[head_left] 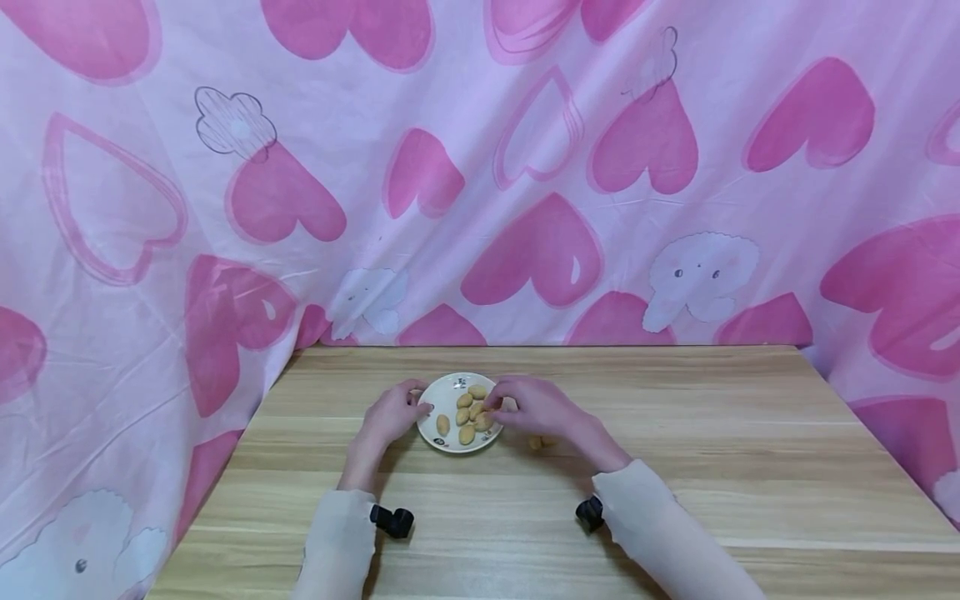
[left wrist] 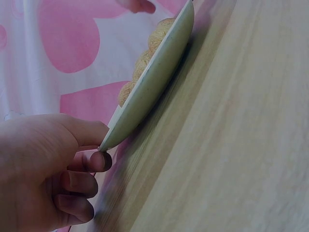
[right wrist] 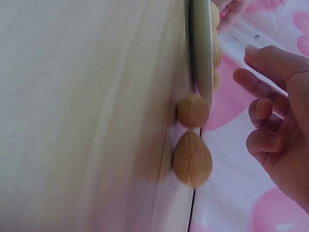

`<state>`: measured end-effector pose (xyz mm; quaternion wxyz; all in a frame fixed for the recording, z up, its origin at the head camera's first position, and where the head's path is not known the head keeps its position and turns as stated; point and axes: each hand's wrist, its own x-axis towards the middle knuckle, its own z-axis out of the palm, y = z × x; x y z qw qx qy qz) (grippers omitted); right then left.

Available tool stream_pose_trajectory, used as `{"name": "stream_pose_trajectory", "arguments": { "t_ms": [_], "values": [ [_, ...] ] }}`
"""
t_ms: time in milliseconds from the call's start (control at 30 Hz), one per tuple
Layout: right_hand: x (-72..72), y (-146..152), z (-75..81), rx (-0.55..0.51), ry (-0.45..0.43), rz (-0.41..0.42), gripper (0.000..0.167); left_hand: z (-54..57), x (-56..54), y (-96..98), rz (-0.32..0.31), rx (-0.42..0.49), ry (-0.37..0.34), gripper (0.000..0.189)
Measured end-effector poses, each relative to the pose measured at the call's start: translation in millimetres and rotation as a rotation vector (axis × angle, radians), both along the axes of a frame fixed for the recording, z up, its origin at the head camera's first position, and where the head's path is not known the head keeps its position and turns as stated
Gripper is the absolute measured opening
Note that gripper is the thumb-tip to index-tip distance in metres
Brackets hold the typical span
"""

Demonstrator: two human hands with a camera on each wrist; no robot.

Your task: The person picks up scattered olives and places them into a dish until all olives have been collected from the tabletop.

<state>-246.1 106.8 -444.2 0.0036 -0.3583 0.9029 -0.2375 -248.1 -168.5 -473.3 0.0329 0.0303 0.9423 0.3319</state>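
A white plate [head_left: 441, 393] with small printed marks holds several tan walnuts [head_left: 467, 435]. At its left rim, my left hand [head_left: 390, 415] pinches the edge, thumb on top and a finger beneath, as the left wrist view shows; the plate's [left wrist: 154, 87] underside is visible there. My right hand [head_left: 543, 408] hovers over the plate's right side. In the right wrist view, the right hand [right wrist: 285, 106] has thumb and fingers apart and nothing between them. Two walnuts [right wrist: 192, 159] lie on the table beside the plate, partly hidden under the right hand in the head view.
The wooden table [head_left: 480, 517] reaches back to a pink curtain [head_left: 525, 183] printed with hearts, which also hangs along both sides. Black wrist cameras [head_left: 393, 522] sit at both cuffs.
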Motion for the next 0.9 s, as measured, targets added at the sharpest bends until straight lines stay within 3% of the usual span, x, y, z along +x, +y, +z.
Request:
{"name": "stream_pose_trajectory", "arguments": {
  "t_ms": [333,700,900],
  "values": [
    [5.9,24,-0.2,-0.034,-0.112,-0.039,0.018,0.7,0.1,0.0,-0.003,-0.010,0.007,0.041],
    [13.7,47,-10.4,-0.102,-0.296,-0.155,0.016,-1.9,-1.3,0.3,0.005,-0.005,0.003,0.042],
    [15.0,56,-12.8,-0.137,-0.353,-0.145,0.017,-1.2,-0.7,-0.5,0.003,-0.002,0.001,0.043]
  ]
}}
